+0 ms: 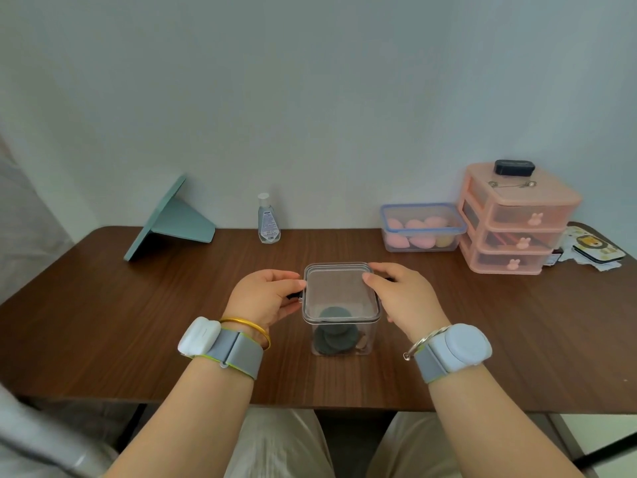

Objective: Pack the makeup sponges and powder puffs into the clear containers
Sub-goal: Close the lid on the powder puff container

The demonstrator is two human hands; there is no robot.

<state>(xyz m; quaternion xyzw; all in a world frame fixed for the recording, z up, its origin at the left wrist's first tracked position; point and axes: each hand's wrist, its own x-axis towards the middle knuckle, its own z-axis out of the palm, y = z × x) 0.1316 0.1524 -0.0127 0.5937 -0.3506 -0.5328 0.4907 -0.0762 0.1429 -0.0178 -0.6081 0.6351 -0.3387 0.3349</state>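
Both hands, left hand (265,298) and right hand (401,294), grip the lid (339,291); press evenly onto the container (341,336) until it seats

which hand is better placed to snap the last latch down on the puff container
Left. The left hand already grips the black latch at the clear container's side; the right hand only steadies the lid, thumb on top.

Upright lidded clear container (341,305) of dark round powder puffs (333,334); behind, blue-rimmed box (422,226) of pink sponges (415,225)
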